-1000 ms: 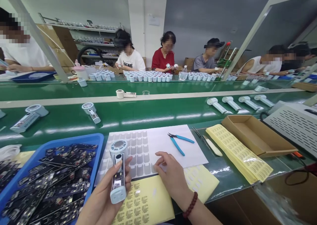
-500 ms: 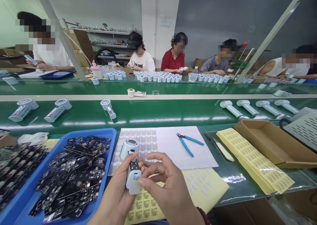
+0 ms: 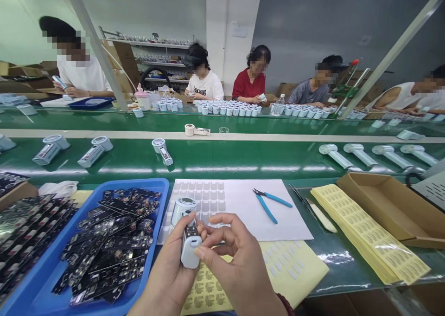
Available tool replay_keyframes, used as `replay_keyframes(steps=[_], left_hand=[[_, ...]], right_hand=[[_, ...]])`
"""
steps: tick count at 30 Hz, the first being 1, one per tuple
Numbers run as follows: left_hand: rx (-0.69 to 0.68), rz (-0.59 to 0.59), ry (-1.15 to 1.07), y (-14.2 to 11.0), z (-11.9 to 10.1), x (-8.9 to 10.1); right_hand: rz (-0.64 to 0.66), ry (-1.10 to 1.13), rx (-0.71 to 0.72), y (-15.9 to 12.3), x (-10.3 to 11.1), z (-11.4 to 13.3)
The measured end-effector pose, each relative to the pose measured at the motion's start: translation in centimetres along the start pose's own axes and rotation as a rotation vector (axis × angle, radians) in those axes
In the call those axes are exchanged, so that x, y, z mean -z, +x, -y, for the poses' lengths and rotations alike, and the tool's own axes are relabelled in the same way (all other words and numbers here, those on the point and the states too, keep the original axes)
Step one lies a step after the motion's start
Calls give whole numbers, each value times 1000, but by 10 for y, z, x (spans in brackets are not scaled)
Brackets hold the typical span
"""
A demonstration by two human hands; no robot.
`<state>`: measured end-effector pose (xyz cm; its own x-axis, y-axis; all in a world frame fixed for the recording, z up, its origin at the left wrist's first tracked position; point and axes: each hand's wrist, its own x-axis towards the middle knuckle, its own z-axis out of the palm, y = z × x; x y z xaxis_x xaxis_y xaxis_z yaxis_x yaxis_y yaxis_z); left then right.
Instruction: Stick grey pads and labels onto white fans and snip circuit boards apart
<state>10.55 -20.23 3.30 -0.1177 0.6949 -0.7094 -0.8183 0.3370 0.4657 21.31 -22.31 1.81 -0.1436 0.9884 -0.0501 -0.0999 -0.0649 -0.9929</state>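
Head view: pale device held between both hands.

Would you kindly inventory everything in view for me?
handheld device: one, pale blue, centre foreground
tray: one, blue, left
circuit boards: many, black, in tray
sticker sheet: one, white, centre
cutters: one, blue, on sheet
tweezers: one, dark, right
label sheets: several, yellow, centre and right
box: one, brown, right
other devices: at least eight, pale blue, beyond sheet
cup-shaped parts: many, pale blue, far side
workers: at least five, mixed clothing, far side
left grip: one, around device
right grip: one, at device's base
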Motion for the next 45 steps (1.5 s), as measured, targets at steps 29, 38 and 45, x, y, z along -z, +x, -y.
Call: replay_keyframes(steps=[29, 38, 45], left_hand=[[-62, 63, 248, 0, 7, 35], [-201, 152, 502, 18, 24, 63], [-215, 148, 507, 20, 26, 65]], right_hand=[[-90, -455, 165, -12, 59, -43], [-101, -913, 265, -37, 59, -86], [-27, -782, 243, -25, 44, -74]])
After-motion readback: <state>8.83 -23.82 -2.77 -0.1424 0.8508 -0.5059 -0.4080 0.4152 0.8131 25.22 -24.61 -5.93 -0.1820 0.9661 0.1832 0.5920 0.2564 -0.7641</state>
